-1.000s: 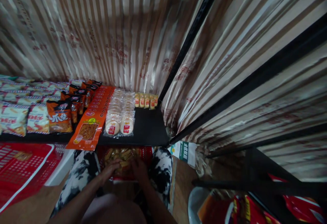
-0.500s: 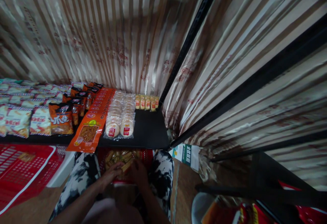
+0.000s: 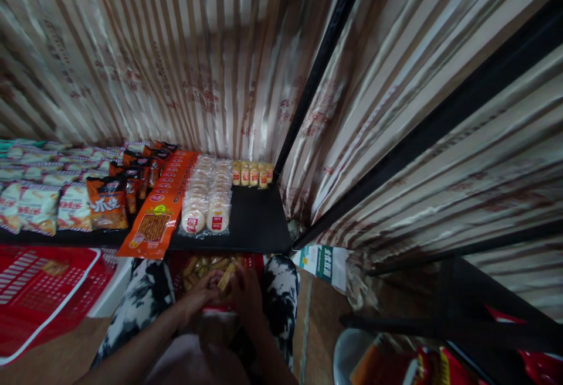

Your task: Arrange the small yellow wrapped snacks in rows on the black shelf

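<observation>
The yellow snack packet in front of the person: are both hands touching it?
Touching. The head view shows the left hand and right hand with fingers closed around the yellow packet.

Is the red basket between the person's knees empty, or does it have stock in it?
It has stock in it: the red basket holds small yellowish snack packs, and both hands are lifting some.

Glossy plastic snack packets (image 3: 206, 200), matt shelf (image 3: 255, 221)
</observation>
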`<state>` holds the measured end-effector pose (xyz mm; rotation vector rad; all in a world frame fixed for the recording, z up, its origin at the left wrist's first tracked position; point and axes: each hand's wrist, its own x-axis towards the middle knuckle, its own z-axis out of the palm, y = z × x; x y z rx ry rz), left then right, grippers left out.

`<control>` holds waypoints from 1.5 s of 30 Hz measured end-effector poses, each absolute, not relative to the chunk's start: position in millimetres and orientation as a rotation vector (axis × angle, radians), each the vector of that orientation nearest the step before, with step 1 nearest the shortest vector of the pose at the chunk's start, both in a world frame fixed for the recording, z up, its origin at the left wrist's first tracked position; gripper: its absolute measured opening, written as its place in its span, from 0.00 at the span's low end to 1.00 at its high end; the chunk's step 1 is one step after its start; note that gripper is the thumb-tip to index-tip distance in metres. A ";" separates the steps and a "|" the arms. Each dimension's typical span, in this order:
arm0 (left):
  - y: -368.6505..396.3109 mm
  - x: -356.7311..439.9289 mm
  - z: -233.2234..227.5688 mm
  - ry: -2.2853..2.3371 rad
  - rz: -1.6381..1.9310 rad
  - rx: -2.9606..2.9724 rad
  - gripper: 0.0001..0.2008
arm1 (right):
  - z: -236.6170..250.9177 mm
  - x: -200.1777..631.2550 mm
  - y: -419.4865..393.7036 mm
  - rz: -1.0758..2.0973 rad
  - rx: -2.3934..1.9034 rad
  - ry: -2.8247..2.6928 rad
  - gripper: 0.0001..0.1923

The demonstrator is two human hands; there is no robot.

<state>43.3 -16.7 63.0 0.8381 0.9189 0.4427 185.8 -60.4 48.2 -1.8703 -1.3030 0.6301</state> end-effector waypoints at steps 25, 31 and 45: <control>2.4 97.8 110.2 0.799 0.632 0.728 0.19 | 88.2 208.8 -47.9 0.362 -1.670 -1.182 0.16; 7.9 111.0 104.5 0.694 0.724 0.721 0.18 | 94.8 222.3 -45.1 0.497 -1.678 -1.161 0.18; 31.3 139.2 117.9 0.743 0.692 0.709 0.18 | 114.4 239.7 -30.6 0.487 -1.852 -1.206 0.23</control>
